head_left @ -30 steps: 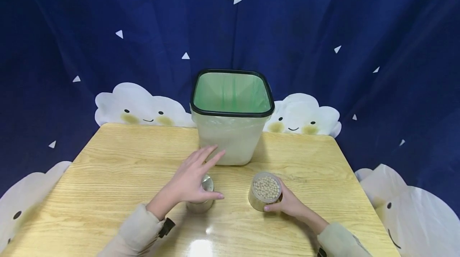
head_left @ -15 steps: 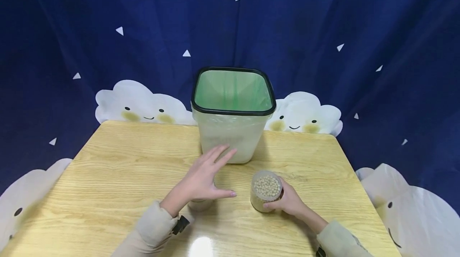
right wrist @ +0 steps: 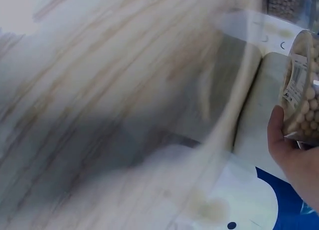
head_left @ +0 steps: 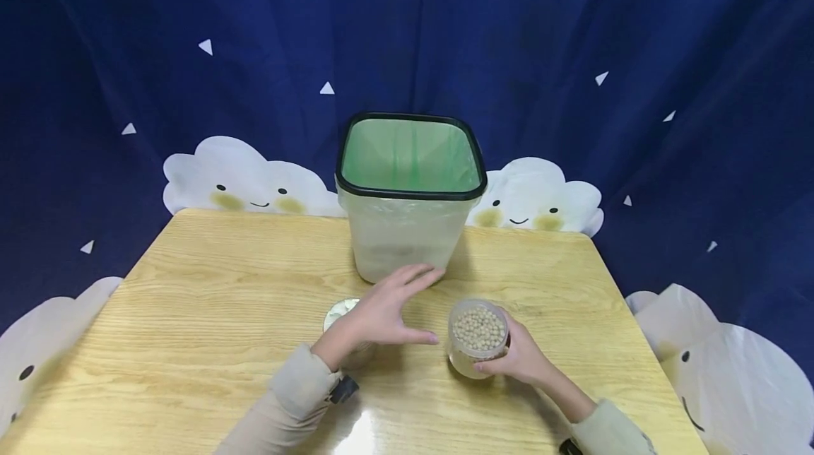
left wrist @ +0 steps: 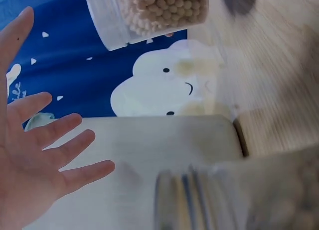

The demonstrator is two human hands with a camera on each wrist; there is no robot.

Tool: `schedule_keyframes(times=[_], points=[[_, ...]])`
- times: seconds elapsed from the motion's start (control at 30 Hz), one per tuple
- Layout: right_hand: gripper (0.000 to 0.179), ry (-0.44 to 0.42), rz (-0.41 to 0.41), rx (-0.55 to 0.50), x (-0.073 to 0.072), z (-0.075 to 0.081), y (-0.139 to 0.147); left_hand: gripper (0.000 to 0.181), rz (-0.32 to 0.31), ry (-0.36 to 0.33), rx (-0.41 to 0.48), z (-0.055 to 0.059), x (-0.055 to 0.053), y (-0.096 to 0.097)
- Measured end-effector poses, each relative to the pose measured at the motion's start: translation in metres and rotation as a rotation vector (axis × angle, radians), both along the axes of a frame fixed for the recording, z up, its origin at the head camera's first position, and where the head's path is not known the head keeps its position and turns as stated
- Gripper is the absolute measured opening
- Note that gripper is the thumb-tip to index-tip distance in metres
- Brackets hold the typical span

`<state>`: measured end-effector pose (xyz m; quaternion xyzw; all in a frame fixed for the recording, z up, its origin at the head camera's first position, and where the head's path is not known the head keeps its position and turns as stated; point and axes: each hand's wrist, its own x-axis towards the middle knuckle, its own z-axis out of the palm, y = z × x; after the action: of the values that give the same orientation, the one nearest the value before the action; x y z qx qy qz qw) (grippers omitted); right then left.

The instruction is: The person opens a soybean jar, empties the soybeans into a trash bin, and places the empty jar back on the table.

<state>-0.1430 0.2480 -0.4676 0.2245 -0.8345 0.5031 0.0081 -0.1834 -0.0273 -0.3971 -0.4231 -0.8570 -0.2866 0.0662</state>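
Note:
My right hand [head_left: 521, 352] grips a clear plastic jar [head_left: 467, 363] from its right side. The jar is open at the top and filled nearly to the rim with small round beige beans [head_left: 480, 328]. In the right wrist view a barcode label [right wrist: 298, 80] shows on the jar's bottom. My left hand [head_left: 384, 310] hovers left of that jar, fingers spread and thumb towards it, touching nothing. Beneath the left hand and wrist stands a second jar [head_left: 339, 310] with a silvery lid, partly hidden; the left wrist view shows it blurred in the foreground.
A whitish bin [head_left: 407, 232] with a black rim and a green inside stands at the table's far edge, beyond both jars. The wooden table [head_left: 242, 285] ends at a dark blue curtain [head_left: 267, 31] printed with white triangles and smiling clouds.
My left hand has moved right, over and past the lidded jar, closer to the open one. The right hand keeps its grip, and its jar has shifted slightly right.

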Motion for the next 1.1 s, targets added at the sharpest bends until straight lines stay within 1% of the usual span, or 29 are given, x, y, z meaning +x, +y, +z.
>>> schedule_keyframes(times=[0.07,0.17,0.27,0.37,0.6,0.7,0.77,0.83,0.93,1.03,1.1], points=[[0.088,0.015,-0.002,-0.003,0.001,0.003,0.000,0.094,-0.010,-0.023,0.008,-0.001,0.000,0.004],[0.089,0.059,-0.010,0.010,0.002,0.006,0.000,0.094,-0.026,-0.093,0.029,-0.004,0.002,0.011],[0.090,0.114,-0.023,0.045,0.002,0.009,0.000,0.094,-0.046,-0.179,0.062,-0.006,0.004,0.019],[0.089,0.166,-0.048,0.104,0.002,0.011,0.000,0.092,-0.065,-0.221,0.099,-0.010,0.006,0.026],[0.088,0.215,-0.100,0.244,0.002,0.016,-0.004,0.086,-0.121,-0.217,0.152,-0.025,0.004,0.042],[0.090,0.236,-0.101,0.277,0.003,0.017,-0.006,0.088,-0.146,-0.213,0.151,-0.031,0.003,0.047],[0.091,0.252,-0.097,0.294,0.003,0.018,-0.008,0.091,-0.152,-0.201,0.142,-0.033,0.003,0.050],[0.092,0.270,-0.090,0.309,0.003,0.018,-0.009,0.092,-0.154,-0.178,0.129,-0.034,0.003,0.051],[0.092,0.293,-0.090,0.346,0.003,0.019,-0.010,0.092,-0.147,-0.122,0.105,-0.035,0.003,0.052],[0.092,0.287,-0.083,0.368,0.004,0.020,-0.011,0.091,-0.145,-0.053,0.086,-0.037,0.003,0.053],[0.092,0.277,-0.082,0.381,0.004,0.021,-0.012,0.090,-0.146,-0.018,0.091,-0.038,0.002,0.053]])
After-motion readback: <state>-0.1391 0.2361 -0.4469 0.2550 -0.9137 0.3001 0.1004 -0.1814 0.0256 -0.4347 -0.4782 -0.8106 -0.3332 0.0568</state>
